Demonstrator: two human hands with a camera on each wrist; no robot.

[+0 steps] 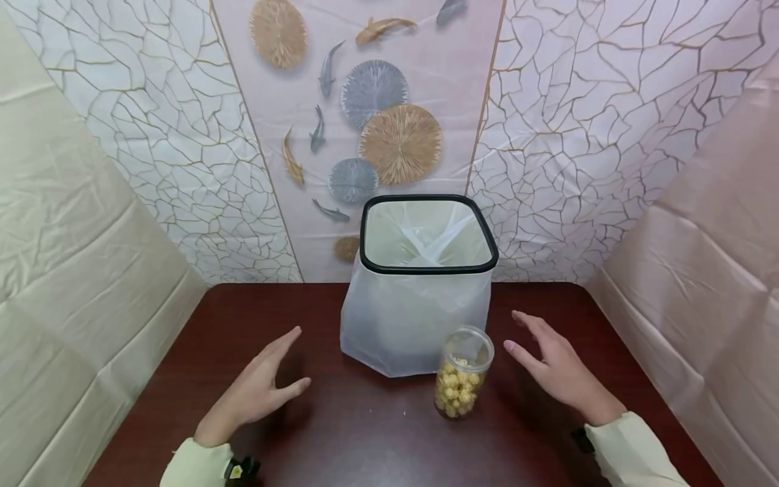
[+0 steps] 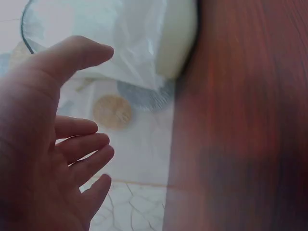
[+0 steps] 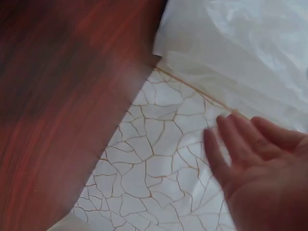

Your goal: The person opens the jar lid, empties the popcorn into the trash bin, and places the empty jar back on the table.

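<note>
Pale sleeves reach in over the near part of the dark red-brown bench, one at each side, with a black band at the left wrist. Left grip: thumb and fingers apart, around nothing; a broad strip of bench surface separates it from the lined bin. Right grip: likewise apart, thumb and fingertips directed toward a clear jar of yellow, popcorn-like pieces, with a narrow gap between thumb and jar wall. The jar stands on the bench just before the bin's near right-hand corner; whether the two touch cannot be told from this angle. A black rounded rim frames the bin's wide mouth, and translucent white liner drapes inside and down the outer walls. Behind the bin, the bench's far edge meets a patterned backdrop. Beige drapes rise along both side edges, bounding sideways movement; the right forearm lies nearer its edge than the left. Somewhat more bench extends to the bin's left than to its right.
</note>
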